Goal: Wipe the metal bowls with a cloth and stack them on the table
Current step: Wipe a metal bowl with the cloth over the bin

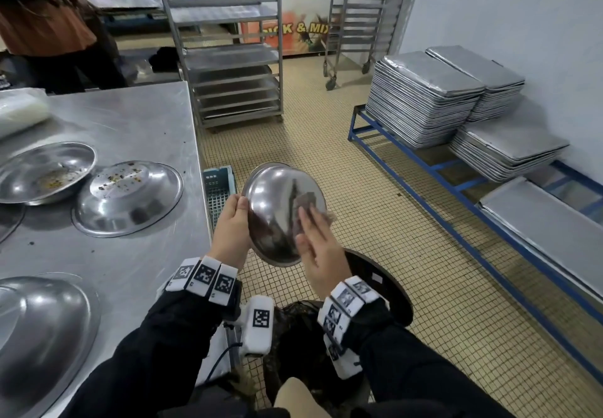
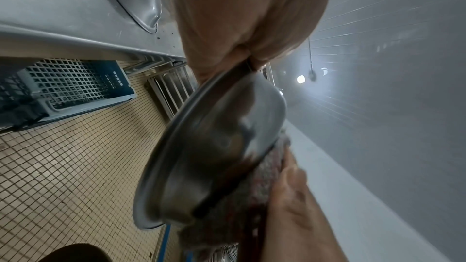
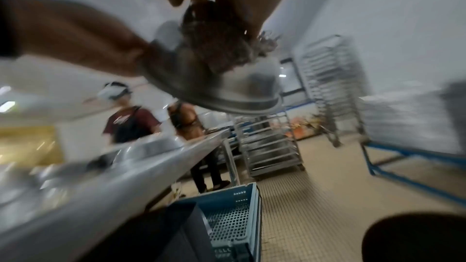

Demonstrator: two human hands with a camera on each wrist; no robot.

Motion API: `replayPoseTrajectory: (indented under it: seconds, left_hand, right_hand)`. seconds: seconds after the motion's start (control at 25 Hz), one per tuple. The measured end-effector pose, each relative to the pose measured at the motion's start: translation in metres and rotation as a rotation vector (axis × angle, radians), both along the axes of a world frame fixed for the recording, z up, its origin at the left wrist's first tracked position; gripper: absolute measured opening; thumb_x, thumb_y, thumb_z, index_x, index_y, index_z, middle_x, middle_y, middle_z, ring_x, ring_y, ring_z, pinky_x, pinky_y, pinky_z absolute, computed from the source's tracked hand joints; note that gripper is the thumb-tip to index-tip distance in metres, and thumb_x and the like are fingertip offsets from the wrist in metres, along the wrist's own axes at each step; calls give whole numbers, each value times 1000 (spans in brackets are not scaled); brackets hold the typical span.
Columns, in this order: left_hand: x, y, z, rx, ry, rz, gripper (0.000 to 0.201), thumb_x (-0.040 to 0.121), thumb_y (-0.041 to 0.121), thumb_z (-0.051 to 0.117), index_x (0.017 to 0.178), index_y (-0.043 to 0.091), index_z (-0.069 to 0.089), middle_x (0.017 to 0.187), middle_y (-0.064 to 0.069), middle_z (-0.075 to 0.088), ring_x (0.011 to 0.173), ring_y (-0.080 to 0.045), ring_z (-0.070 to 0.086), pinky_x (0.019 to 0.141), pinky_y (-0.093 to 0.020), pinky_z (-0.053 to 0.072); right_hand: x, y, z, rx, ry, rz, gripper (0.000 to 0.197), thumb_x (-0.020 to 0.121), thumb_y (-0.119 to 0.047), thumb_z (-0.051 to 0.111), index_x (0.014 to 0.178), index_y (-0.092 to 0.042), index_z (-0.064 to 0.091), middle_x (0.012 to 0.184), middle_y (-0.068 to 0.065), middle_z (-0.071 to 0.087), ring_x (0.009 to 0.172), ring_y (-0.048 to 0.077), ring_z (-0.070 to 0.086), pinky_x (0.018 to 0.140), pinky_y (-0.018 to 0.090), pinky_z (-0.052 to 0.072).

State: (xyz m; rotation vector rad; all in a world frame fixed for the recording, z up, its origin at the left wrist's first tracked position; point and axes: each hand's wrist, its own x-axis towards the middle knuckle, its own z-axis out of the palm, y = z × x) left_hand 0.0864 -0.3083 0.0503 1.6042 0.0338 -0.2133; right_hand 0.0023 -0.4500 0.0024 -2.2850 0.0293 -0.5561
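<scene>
My left hand [image 1: 230, 222] grips the rim of a metal bowl [image 1: 274, 209], tilted with its rounded outside toward me, in the air just off the steel table's [image 1: 130, 114] right edge. My right hand [image 1: 313, 238] presses a grey-brown cloth [image 1: 306, 200] flat against the bowl's outer side with straight fingers. The left wrist view shows the bowl [image 2: 214, 146] edge-on with the cloth [image 2: 264, 176] behind it. The right wrist view shows the cloth [image 3: 214, 47] bunched on the bowl [image 3: 227, 91]. On the table lie a crumb-covered upside-down bowl [image 1: 127, 197], a dirty upright bowl [image 1: 45, 173] and a large upside-down bowl [image 1: 42, 329].
A black bin [image 1: 300, 329] with its lid [image 1: 378, 280] open stands below my hands. A blue crate [image 1: 218, 189] sits on the tiled floor by the table. A tray rack [image 1: 228, 59] and stacked metal trays [image 1: 424, 98] stand further off. A person [image 1: 49, 19] stands behind the table.
</scene>
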Motion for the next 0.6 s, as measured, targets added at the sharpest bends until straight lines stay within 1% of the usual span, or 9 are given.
replayPoseTrajectory:
  seconds: [0.08,0.16,0.2,0.28,0.36,0.44,0.48,0.52,0.6]
  left_hand:
    - [3,-1,3,-67,20,-10,27,104,28,39,86,17,55,86,-7,59,85,-27,56,85,-48,49]
    - [1,-3,7,-88,26,-50,26,104,29,39,91,16,58,94,-13,62,90,-29,59,90,-49,49]
    - [1,-5,10,-84,21,-60,26,104,29,39,93,16,59,98,-15,62,93,-30,59,92,-49,49]
    - [2,-8,16,-92,17,-54,27,104,31,39,94,18,60,103,-15,62,98,-32,60,92,-46,49]
    - [6,-7,24,-112,15,-28,28,104,32,38,93,20,61,100,-11,63,99,-31,60,94,-45,50]
    - [12,-4,29,-120,26,-14,31,104,31,37,89,19,60,92,-7,61,94,-29,58,94,-47,48]
    - [14,-3,30,-118,25,-9,32,104,31,36,87,19,60,88,-6,60,91,-28,57,94,-47,47]
    - [16,-4,30,-121,23,-7,32,104,31,36,85,19,59,85,-5,59,89,-27,56,94,-48,47]
    - [15,-5,29,-129,25,0,32,104,31,36,84,20,59,85,-5,59,91,-29,56,98,-51,46]
  right_hand:
    - [3,5,-2,-172,-89,123,53,101,-41,23,150,-20,20,159,3,11,147,19,6,117,42,18]
    - [18,-1,13,-293,-116,116,54,101,-39,18,151,-17,13,160,6,4,147,23,-1,119,46,6]
    - [27,-6,23,-303,-107,72,55,101,-40,16,151,-18,10,160,4,1,147,22,-4,119,46,4]
    - [40,-24,37,-161,-45,-46,56,99,-45,14,150,-25,6,159,-3,-1,146,15,-7,119,46,11]
    - [40,-45,31,-1,-1,-96,61,95,-53,13,150,-29,7,159,-8,2,144,10,3,114,39,25]
    - [25,-56,19,-33,2,-61,62,96,-54,16,152,-28,8,159,-8,3,142,6,11,104,29,36]
    - [15,-56,12,-76,4,-34,62,96,-51,19,152,-27,8,160,-8,2,143,8,10,101,29,40]
    - [8,-52,7,-115,-10,-10,61,97,-48,22,152,-24,9,160,-8,0,145,11,7,102,34,41]
    - [0,-32,1,-192,-70,60,60,99,-41,26,152,-18,12,160,-2,-1,147,18,-3,109,51,33]
